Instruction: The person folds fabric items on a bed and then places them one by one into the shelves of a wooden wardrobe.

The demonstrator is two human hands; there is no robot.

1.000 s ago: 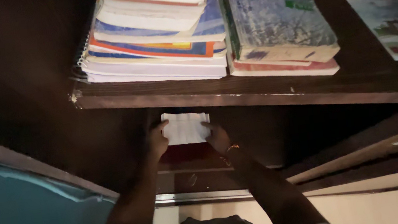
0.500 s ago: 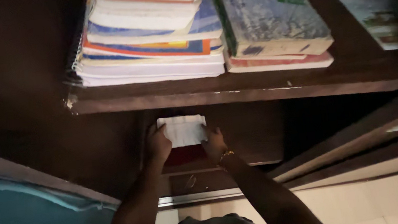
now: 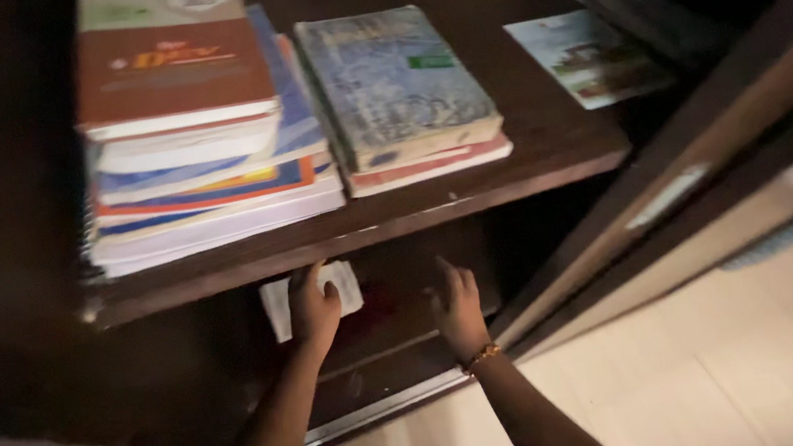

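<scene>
The white folded paper [image 3: 310, 301] sits low in the dark space under the wooden shelf [image 3: 348, 234], toward the left; the left hand [image 3: 314, 309] lies on top of it with the fingers curled over its far edge — it grips the paper alone now. A moment ago both hands held this paper, one on each side; now the right hand [image 3: 457, 306] has let go and moved off to the right; it is open, fingers spread, resting on the dark wood near a red patch [image 3: 377, 306], and it holds nothing. So the paper has passed from two hands to one, and it has not left the low space.

Above, on the shelf, a tall pile of books [image 3: 196, 147] stands at the left; a blue worn book [image 3: 394, 82] lies on a red one just beside it; a thin booklet [image 3: 588, 58] lies far right — well apart from the hands.
</scene>
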